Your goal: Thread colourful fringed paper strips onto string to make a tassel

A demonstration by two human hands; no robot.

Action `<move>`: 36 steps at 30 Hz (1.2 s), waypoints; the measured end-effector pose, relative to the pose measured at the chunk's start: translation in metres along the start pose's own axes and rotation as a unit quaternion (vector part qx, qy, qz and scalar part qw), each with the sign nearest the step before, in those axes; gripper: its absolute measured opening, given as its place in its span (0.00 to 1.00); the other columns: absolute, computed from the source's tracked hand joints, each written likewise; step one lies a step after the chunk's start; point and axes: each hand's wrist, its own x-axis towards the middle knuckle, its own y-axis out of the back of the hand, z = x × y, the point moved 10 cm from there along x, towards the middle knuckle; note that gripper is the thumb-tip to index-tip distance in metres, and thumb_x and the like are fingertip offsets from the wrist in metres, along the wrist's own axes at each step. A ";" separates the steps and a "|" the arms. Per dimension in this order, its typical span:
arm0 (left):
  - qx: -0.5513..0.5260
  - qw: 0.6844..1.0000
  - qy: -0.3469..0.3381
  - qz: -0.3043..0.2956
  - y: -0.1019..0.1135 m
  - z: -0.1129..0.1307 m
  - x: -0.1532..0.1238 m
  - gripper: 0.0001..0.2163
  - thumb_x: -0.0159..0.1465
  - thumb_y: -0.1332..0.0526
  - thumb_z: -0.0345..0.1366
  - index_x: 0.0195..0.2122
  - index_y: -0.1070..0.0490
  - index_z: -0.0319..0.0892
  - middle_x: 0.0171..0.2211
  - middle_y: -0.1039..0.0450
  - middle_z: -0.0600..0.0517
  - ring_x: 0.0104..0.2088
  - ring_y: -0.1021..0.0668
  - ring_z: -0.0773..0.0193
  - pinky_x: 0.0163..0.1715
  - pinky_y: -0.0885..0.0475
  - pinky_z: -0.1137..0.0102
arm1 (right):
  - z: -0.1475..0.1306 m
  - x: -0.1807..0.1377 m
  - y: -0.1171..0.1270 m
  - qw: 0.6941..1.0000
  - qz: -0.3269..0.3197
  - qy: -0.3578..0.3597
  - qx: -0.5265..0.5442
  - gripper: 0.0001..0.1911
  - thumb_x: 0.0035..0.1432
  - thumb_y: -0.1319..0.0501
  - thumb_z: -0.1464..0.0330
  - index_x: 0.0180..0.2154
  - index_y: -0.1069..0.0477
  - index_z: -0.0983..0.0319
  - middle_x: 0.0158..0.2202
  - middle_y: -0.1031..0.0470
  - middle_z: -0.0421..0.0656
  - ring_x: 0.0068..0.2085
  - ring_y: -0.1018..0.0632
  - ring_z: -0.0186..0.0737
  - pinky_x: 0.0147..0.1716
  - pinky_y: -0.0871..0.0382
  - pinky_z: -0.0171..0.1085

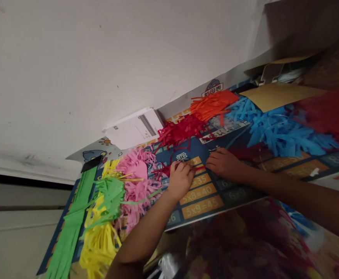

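Note:
My left hand [181, 179] is closed over a thin red paper strip [200, 168] just above the multiplication chart [202, 190]. Close by on the right, my right hand [225, 164] has its fingers curled at the strip's other end, so the strip spans the short gap between both hands. Some crumpled dark red fringe [164, 171] pokes out at the left of my left hand. Behind the hands lies a pile of red shredded paper [183, 130], with a loose strand trailing toward my left hand. The fingertips of both hands are partly hidden.
Pink [140, 182], yellow [101, 236] and green paper fringe [75, 221] lie on the left. Orange [214, 105] and blue fringe [282, 130] lie behind and right, beside a tan sheet [279, 95]. A white box [134, 130] leans near the wall [99, 58].

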 end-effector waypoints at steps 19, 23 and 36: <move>-0.203 0.951 0.200 -0.121 -0.024 -0.045 -0.012 0.05 0.67 0.37 0.37 0.35 0.23 0.46 0.37 0.22 0.50 0.44 0.26 0.57 0.45 0.37 0.59 | 0.066 -0.035 -0.030 0.939 -0.033 -0.189 0.284 0.12 0.66 0.41 0.63 0.34 0.21 0.58 0.39 0.22 0.45 0.44 0.26 0.47 0.42 0.43 0.44; -0.175 0.960 0.182 -0.122 -0.021 -0.041 -0.008 0.04 0.66 0.38 0.35 0.35 0.24 0.45 0.39 0.22 0.49 0.45 0.27 0.55 0.47 0.39 0.57 | 0.066 -0.032 -0.027 0.939 -0.047 -0.201 0.275 0.11 0.65 0.40 0.63 0.33 0.21 0.58 0.39 0.22 0.46 0.45 0.27 0.47 0.42 0.43 0.44; -0.212 0.927 0.274 -0.140 -0.031 -0.051 -0.010 0.04 0.62 0.36 0.35 0.31 0.22 0.46 0.35 0.23 0.50 0.44 0.27 0.55 0.44 0.40 0.57 | 0.068 -0.032 -0.031 0.936 -0.071 -0.234 0.254 0.09 0.61 0.38 0.64 0.30 0.23 0.59 0.41 0.24 0.45 0.44 0.28 0.46 0.41 0.45 0.42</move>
